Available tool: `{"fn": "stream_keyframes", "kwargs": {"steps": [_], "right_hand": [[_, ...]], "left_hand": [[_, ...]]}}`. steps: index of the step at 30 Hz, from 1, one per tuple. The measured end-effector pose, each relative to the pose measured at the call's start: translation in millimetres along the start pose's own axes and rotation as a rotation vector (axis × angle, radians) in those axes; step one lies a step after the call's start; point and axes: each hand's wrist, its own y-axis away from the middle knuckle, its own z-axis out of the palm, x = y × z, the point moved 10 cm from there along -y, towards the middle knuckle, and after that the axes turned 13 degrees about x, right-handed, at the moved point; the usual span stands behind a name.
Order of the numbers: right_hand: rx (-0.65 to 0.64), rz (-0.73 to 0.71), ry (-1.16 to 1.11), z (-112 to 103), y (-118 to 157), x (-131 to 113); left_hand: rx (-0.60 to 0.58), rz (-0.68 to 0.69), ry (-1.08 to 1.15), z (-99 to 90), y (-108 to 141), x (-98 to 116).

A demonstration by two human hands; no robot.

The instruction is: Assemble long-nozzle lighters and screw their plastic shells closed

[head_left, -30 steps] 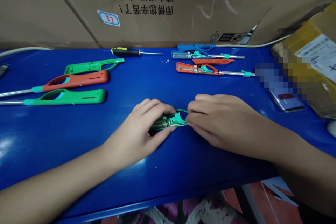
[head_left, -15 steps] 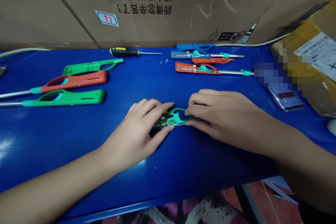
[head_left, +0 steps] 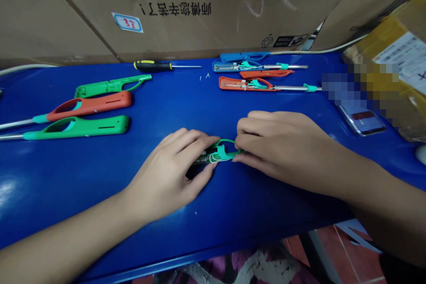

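Between my two hands lies an opened green lighter (head_left: pixel 222 152), its inner parts and a white wire showing. My left hand (head_left: pixel 175 166) grips the handle end, with fingers on the far side and the thumb on the near side. The fingertips of my right hand (head_left: pixel 266 144) pinch the lighter just past its trigger loop. My right hand hides the lighter's front part, and my left palm covers its rear end.
At left lie an orange lighter (head_left: pixel 89 105), a green lighter (head_left: pixel 83 127) and a green half shell (head_left: pixel 113 86). A screwdriver (head_left: pixel 153 66), opened blue (head_left: pixel 226 67) and orange lighters (head_left: pixel 233 83), a phone (head_left: pixel 364 120) and a taped box (head_left: pixel 376 53) lie farther back.
The view has shifted slightly, moving the background items a little left. Both hands keep their hold on the green lighter, and slightly less of its rear part shows beside my left hand.
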Motion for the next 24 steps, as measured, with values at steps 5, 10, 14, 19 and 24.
{"fn": "stream_keyframes", "kwargs": {"steps": [5, 10, 14, 19, 24], "right_hand": [[-0.003, 0.071, 0.001, 0.0, 0.3, 5.7], [0.025, 0.185, -0.026, -1.9, 0.6, 13.6], [0.004, 0.228, -0.105, 4.0, 1.9, 16.6], [-0.083, 0.214, -0.193, 16.7, 1.9, 11.6], [-0.081, 0.196, -0.216, 18.3, 1.8, 7.1]], "left_hand": [[0.004, 0.012, 0.009, -0.2, 0.5, 1.2], [-0.008, 0.016, 0.0, 0.6, 0.8, 1.8], [-0.006, 0.019, -0.007, 0.6, -0.2, 1.7], [0.024, 0.036, -0.056, -0.8, -0.9, 1.2], [0.045, 0.054, -0.118, -3.5, 0.0, 3.5]]}}
